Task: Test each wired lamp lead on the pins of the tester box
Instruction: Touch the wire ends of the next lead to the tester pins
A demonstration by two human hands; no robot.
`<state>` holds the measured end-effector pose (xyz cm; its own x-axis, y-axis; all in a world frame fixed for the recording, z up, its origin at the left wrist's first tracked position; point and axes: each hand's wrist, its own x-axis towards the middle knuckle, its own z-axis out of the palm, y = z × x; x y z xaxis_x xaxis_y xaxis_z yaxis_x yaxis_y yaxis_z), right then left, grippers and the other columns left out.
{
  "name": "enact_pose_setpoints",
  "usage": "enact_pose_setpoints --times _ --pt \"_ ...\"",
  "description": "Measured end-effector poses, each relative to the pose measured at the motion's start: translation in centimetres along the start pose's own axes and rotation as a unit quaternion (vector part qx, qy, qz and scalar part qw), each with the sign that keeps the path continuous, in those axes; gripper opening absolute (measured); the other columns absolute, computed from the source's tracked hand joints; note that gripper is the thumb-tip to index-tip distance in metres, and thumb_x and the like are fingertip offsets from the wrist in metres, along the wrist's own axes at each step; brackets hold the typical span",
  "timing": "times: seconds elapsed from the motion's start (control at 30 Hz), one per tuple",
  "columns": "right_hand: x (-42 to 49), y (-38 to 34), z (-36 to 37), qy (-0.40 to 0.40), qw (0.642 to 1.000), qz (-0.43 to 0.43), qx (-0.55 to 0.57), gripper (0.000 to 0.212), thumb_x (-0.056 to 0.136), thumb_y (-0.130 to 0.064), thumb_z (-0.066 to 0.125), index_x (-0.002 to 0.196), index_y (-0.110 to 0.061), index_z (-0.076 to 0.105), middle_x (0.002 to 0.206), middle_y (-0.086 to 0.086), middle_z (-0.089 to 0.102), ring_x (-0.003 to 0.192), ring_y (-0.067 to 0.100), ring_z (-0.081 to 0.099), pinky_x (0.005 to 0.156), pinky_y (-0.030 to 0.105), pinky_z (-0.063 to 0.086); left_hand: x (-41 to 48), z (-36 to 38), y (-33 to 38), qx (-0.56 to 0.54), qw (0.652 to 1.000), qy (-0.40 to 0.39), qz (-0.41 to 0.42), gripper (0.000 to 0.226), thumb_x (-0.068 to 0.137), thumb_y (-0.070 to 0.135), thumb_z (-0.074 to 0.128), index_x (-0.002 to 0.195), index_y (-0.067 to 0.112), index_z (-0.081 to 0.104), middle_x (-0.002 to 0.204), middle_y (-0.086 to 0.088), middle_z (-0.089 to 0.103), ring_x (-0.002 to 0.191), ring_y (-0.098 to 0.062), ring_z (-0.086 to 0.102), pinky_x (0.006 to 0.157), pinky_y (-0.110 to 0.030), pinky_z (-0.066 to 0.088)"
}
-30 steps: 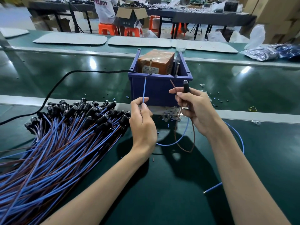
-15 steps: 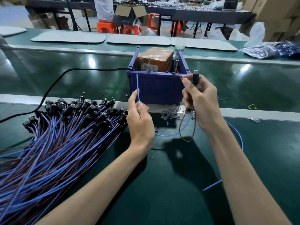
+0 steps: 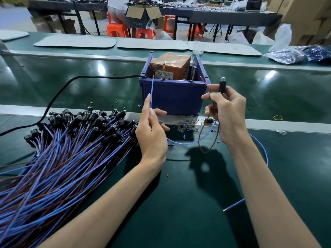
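A blue bin (image 3: 172, 97) holds an orange tester box (image 3: 170, 66) with two upright metal pins, the left pin (image 3: 163, 70) and the right pin (image 3: 193, 73). My left hand (image 3: 153, 133) pinches a blue wire (image 3: 151, 93) whose bare tip stands just left of the left pin. My right hand (image 3: 226, 111) grips a black lamp holder (image 3: 222, 85) with its clear bulb up, and pinches the brown wire (image 3: 204, 81), whose tip points toward the right pin, a little to its right. Both wires loop down between my hands.
A big pile of blue and brown wired lamps (image 3: 59, 149) covers the left of the green table. A black cable (image 3: 71, 83) runs into the bin. Loose bits lie under the bin. A stray blue wire (image 3: 234, 205) lies at right. A person sits at far benches.
Both hands have moved slightly away from the pins. The blue tip has shifted left of the left pin. My right hand has lifted the lamp holder and brown wire toward the right pin.
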<state>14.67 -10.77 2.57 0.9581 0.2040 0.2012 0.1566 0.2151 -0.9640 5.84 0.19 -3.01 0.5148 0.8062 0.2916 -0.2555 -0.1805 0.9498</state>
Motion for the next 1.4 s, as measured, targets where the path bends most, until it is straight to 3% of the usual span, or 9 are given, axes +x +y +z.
enact_pose_setpoints --times 0.17,0.33,0.47,0.57,0.7,0.83,1.07,1.2,1.4 --pt "0.09 0.13 0.02 -0.014 1.000 0.004 -0.008 0.021 0.089 0.004 0.050 0.088 -0.011 0.065 0.070 0.001 0.070 0.037 0.011 0.047 0.041 0.016 0.038 -0.11 0.12 -0.03 0.022 0.999 -0.026 -0.002 0.053 0.101 0.001 0.027 0.145 0.032 0.033 0.104 0.016 0.059 0.061 -0.002 0.054 0.071 -0.027 0.044" --pt "0.14 0.32 0.03 -0.029 0.999 0.005 -0.018 0.022 0.089 0.003 0.051 0.088 -0.012 0.067 0.071 0.001 0.072 0.037 0.011 0.048 0.042 0.015 0.038 0.06 0.15 0.31 -0.036 0.999 -0.031 -0.018 0.045 0.104 0.009 0.031 0.145 0.027 0.032 0.097 0.007 0.069 0.051 -0.008 0.065 0.048 -0.014 0.045" --pt "0.22 0.40 -0.02 -0.035 0.999 0.006 -0.013 0.023 0.090 0.003 0.051 0.087 -0.013 0.067 0.071 0.000 0.072 0.037 0.010 0.047 0.042 0.014 0.037 0.14 -0.05 0.56 -0.073 0.997 -0.006 -0.038 0.022 0.103 0.016 0.040 0.110 0.033 0.052 0.068 0.004 0.071 0.045 -0.015 0.065 0.043 -0.016 0.044" --pt "0.28 0.44 -0.07 -0.040 0.999 0.006 -0.015 0.022 0.089 0.002 0.052 0.088 -0.014 0.067 0.072 0.001 0.073 0.038 0.011 0.047 0.043 0.014 0.038 0.16 0.09 0.50 -0.057 0.998 0.014 -0.032 0.022 0.103 0.016 0.040 0.101 0.031 0.056 0.073 0.006 0.068 0.045 -0.010 0.062 0.045 -0.015 0.043" --pt "0.31 0.49 -0.13 -0.041 0.999 0.007 -0.017 0.022 0.089 0.001 0.052 0.089 -0.014 0.068 0.073 0.001 0.073 0.039 0.011 0.047 0.044 0.015 0.039 0.01 0.22 0.34 -0.026 0.999 -0.011 -0.019 0.028 0.104 0.016 0.037 0.119 0.035 0.052 0.092 0.013 0.068 0.050 -0.005 0.062 0.052 -0.013 0.041" --pt "0.24 0.46 -0.19 -0.042 0.999 0.008 -0.017 0.021 0.089 0.001 0.053 0.090 -0.014 0.068 0.075 0.002 0.074 0.040 0.011 0.048 0.044 0.015 0.039 0.05 0.18 0.12 -0.005 0.999 -0.033 -0.007 0.044 0.104 0.012 0.034 0.145 0.030 0.034 0.096 0.015 0.069 0.047 -0.003 0.060 0.049 -0.011 0.039" --pt "0.08 0.32 -0.10 -0.052 0.999 0.006 -0.007 0.022 0.090 0.002 0.051 0.090 -0.012 0.068 0.078 0.005 0.075 0.040 0.010 0.053 0.041 0.011 0.037 0.10 0.21 -0.01 -0.009 0.999 -0.033 -0.031 0.040 0.104 0.012 0.035 0.137 0.032 0.044 0.085 0.019 0.070 0.043 -0.007 0.060 0.044 -0.016 0.040" --pt "0.03 0.32 -0.13 -0.054 0.999 0.003 -0.005 0.021 0.089 0.003 0.052 0.090 -0.012 0.068 0.079 0.006 0.075 0.040 0.010 0.052 0.042 0.011 0.038 0.02 0.09 0.13 -0.021 0.998 -0.039 -0.040 0.043 0.103 0.011 0.035 0.137 0.037 0.038 0.085 0.015 0.071 0.042 -0.009 0.061 0.044 -0.015 0.042" --pt "0.08 0.34 -0.18 -0.055 0.998 -0.002 -0.014 0.021 0.089 0.001 0.052 0.092 -0.013 0.068 0.080 0.005 0.075 0.041 0.009 0.052 0.042 0.010 0.036 0.08 0.17 0.08 -0.019 0.998 -0.040 -0.043 0.041 0.103 0.009 0.035 0.130 0.039 0.045 0.084 0.014 0.071 0.041 -0.009 0.060 0.044 -0.016 0.041"
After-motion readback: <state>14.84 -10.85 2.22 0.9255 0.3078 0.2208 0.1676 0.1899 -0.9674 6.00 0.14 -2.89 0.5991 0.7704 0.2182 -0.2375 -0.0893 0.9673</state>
